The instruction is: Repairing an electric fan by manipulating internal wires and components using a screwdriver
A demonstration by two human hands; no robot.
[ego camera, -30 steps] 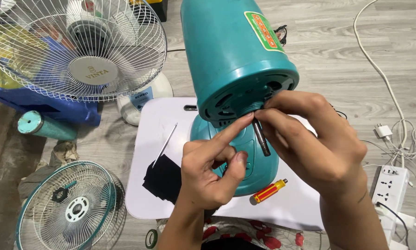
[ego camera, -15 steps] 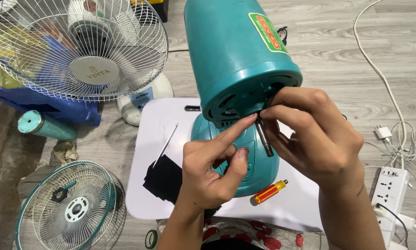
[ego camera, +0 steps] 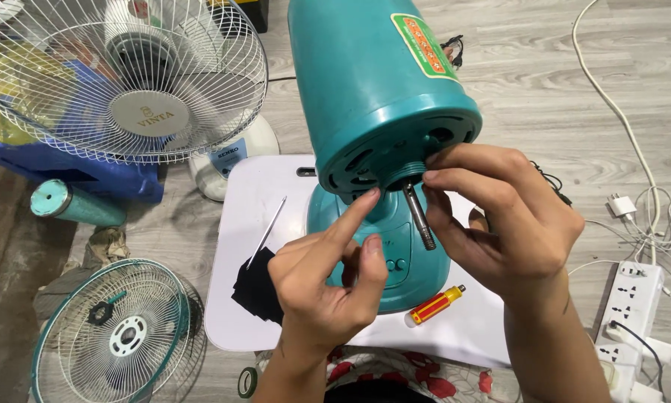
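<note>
Closest to you, your left hand (ego camera: 328, 287) was loosely curled and held nothing; only its index finger was stretched up, and the tip touched the front rim of the teal fan motor housing (ego camera: 380, 89), just beside the metal motor shaft (ego camera: 419, 216). Your right hand (ego camera: 499, 220) pinched the base of this shaft between thumb and index finger, where it came out of the housing. The shaft pointed down toward you, with free space around its threaded end. The housing stood over the white tray table (ego camera: 272, 201). A red and yellow screwdriver (ego camera: 434, 306) lay near the front edge of the tray. Left on the floor lay a teal fan guard (ego camera: 115, 336). Farther away stood a white fan (ego camera: 123, 82).
</note>
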